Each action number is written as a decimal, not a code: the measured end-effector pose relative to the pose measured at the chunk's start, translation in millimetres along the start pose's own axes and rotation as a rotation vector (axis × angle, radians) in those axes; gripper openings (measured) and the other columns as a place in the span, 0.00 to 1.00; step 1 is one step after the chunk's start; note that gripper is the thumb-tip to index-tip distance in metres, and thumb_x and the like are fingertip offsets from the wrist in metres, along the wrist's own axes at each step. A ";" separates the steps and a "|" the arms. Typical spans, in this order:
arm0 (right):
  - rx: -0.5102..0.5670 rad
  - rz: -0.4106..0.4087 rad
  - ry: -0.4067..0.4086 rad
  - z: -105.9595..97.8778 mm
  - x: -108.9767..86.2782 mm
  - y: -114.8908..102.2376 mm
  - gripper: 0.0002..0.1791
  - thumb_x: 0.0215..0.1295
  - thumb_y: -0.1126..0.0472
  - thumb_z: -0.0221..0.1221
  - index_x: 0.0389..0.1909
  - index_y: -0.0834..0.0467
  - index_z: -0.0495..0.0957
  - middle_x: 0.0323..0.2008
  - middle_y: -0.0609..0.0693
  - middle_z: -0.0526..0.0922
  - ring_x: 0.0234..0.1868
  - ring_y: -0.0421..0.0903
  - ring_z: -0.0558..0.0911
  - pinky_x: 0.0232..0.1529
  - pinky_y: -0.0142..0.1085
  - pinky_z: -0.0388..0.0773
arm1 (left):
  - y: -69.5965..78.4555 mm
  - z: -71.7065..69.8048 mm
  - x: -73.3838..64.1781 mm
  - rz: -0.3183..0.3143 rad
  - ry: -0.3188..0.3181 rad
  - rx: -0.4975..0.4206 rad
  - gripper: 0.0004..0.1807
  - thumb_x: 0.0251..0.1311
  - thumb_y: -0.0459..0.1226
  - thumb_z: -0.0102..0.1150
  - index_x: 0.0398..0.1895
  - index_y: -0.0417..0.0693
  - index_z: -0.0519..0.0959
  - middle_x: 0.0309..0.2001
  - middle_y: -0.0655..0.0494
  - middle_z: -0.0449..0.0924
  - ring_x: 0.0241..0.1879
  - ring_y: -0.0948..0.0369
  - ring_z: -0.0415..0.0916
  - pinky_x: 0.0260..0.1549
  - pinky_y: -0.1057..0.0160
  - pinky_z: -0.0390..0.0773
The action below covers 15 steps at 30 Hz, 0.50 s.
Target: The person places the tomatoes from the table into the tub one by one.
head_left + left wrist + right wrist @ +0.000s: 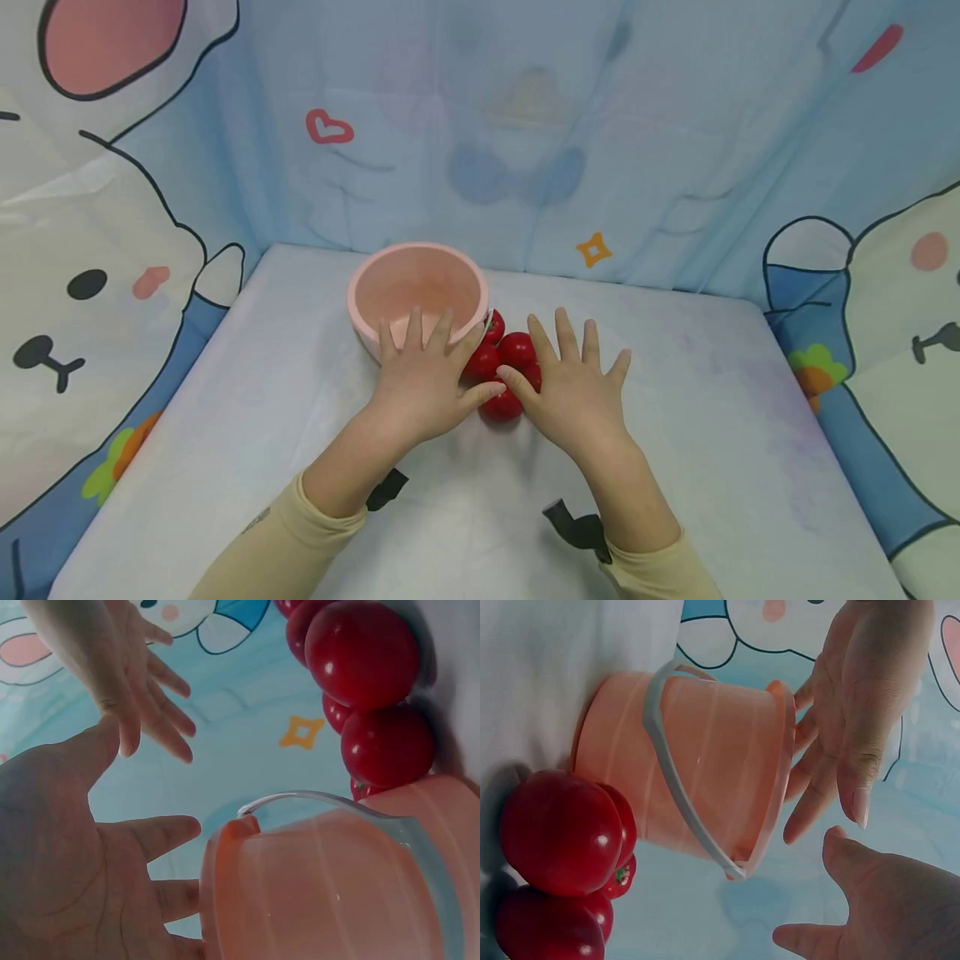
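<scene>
A pink bucket (405, 279) with a pale grey handle (654, 712) stands upright toward the back of the table. Beside it, several glossy red tomatoes (501, 406) lie bunched together; one shows a green stem end in the right wrist view. My left hand (420, 396) is spread, palm down, its fingertips at the bucket's near rim. Its thumb overlaps the tomatoes in the head view. The right hand (581, 404) hovers with fingers spread, just right of the tomatoes, thumb reaching over them. Neither hand grips anything.
A white-covered table (712, 417) carries the bucket and tomatoes. Behind and at both sides hangs a blue cloth (660, 125) printed with cartoon animals. Black straps (581, 529) show at the wrists.
</scene>
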State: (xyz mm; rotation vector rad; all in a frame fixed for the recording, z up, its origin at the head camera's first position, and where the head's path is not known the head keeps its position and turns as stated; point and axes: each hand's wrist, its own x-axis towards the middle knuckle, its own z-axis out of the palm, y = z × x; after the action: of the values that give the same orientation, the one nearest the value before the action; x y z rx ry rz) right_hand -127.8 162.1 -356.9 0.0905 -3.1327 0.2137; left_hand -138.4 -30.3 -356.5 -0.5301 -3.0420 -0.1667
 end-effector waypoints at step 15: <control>-0.016 0.001 0.024 -2.7 -0.8 2.6 0.48 0.63 0.27 0.48 0.79 0.43 0.47 0.79 0.60 0.46 0.76 0.71 0.45 0.64 0.79 0.38 | -2.9 -5.4 -0.9 -0.011 -0.006 -0.056 0.44 0.57 0.72 0.44 0.76 0.73 0.55 0.77 0.50 0.55 0.77 0.38 0.44 0.68 0.25 0.40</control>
State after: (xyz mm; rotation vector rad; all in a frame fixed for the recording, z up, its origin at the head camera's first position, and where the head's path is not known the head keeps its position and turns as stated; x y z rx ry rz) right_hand -127.1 165.1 -354.6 0.0853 -3.1102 0.1884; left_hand -138.3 -33.9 -351.5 -0.5185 -3.0550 -0.2523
